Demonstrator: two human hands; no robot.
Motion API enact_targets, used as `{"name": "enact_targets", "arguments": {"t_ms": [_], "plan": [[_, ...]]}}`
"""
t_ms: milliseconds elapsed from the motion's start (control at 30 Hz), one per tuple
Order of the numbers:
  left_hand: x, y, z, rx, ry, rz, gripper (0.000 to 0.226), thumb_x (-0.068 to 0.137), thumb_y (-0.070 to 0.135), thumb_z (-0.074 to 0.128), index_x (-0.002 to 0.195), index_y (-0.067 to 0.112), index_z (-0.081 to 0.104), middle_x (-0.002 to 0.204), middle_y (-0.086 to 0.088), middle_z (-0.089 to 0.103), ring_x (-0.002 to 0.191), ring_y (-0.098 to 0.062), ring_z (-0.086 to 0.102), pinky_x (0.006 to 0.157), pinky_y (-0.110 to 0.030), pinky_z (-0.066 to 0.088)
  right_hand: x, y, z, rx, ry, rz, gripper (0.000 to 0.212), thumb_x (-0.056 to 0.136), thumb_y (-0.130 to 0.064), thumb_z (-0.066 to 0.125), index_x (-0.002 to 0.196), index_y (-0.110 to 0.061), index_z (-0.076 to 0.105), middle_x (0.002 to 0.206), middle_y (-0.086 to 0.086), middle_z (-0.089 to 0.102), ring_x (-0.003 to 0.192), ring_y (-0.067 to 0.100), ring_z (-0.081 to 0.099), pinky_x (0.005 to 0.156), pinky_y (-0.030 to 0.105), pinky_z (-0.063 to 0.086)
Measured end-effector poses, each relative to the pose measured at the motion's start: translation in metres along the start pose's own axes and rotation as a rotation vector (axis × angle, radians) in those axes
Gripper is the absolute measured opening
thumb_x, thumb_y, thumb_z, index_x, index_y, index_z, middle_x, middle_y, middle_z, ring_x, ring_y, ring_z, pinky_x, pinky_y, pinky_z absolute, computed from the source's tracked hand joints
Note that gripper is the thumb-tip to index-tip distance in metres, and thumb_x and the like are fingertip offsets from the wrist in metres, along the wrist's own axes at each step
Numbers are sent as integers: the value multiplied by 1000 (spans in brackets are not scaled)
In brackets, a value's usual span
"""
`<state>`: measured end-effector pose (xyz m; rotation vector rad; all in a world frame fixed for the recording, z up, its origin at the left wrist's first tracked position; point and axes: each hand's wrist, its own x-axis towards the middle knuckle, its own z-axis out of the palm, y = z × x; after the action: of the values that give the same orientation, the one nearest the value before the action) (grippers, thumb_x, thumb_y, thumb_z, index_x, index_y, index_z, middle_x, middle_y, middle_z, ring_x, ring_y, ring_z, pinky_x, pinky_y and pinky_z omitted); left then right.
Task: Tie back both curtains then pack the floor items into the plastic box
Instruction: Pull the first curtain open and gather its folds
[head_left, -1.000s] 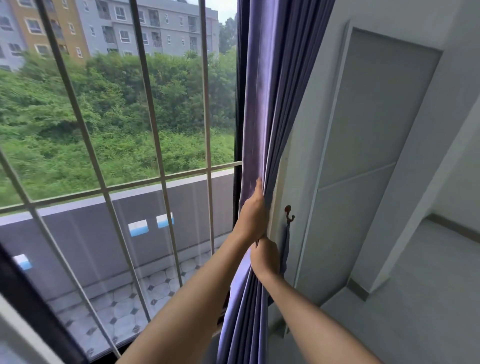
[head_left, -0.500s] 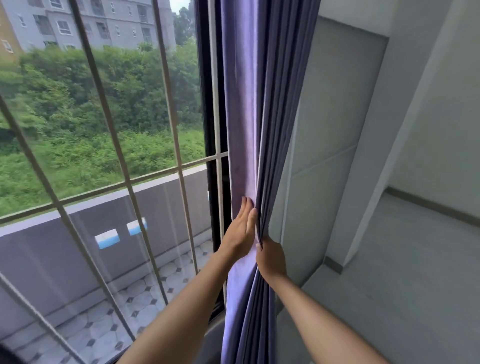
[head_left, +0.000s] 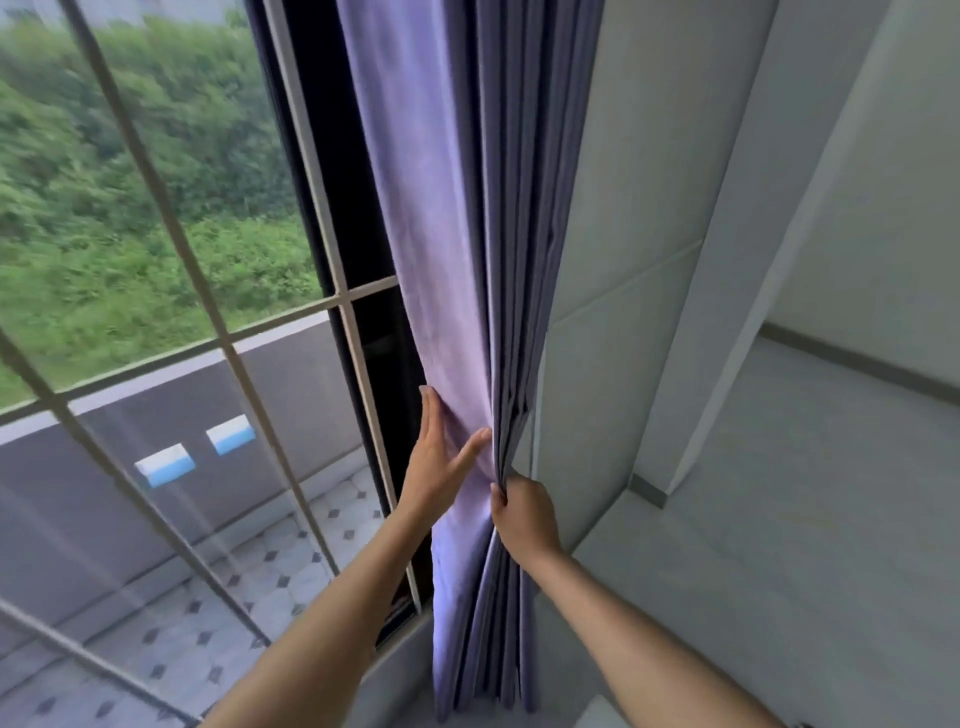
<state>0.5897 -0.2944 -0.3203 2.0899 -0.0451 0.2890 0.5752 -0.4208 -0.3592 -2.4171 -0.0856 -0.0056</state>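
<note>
In the centre of the frame hangs our long purple pleated fabric curtain (head_left: 457, 260), soft, light, best gathered at mid-height. Our left hand (head_left: 434, 462) lies flat against it; our right hand (head_left: 524, 514) pinches its folds.

Bright daylight enters through window (head_left: 156, 260) at 9 o'clock; greenery (head_left: 130, 182) motion-blurred; soft shadows; bars (head_left: 171, 218) bow from wide-angle distortion.
</note>
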Motion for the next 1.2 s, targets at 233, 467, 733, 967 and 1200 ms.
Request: {"name": "enact_targets", "arguments": {"t_ms": [233,467,733,967,1200], "plan": [[36,-1,-3,-71,-209,-45,97,69,74,60,147,50,7,150,27,28,139,-2,31,113,-33,31,29,16,-21,220,-135,22,15,95,-9,50,98,-1,62,79,-1,58,75,18,54,51,18,27],[39,3,-1,-28,-190,-78,69,68,39,82,128,28,50,113,17,65,105,-2,63,94,-29,53,54,16,-16,268,-290,72,29,98,-14,47,76,-33,44,73,-10,48,63,4,45,52,11,30],[58,13,13,-18,-197,-150,45,65,32,84,101,12,64,89,2,73,84,-12,70,75,-29,58,64,14,-29,81,-415,126,30,101,-13,41,125,4,48,126,21,55,111,33,56,83,30,42],[69,25,18,-125,-189,-197,33,72,15,80,101,8,66,86,0,72,83,-12,69,66,-18,51,71,9,-30,-256,-395,146,36,97,-16,46,131,-5,46,134,16,51,121,34,52,99,40,44],[79,24,15,-203,-183,-288,43,74,16,79,113,10,62,102,-3,70,97,-16,66,81,-26,53,72,10,-3,-349,-119,238,65,100,-17,35,147,8,-1,157,26,-7,143,40,18,112,56,25]]}}
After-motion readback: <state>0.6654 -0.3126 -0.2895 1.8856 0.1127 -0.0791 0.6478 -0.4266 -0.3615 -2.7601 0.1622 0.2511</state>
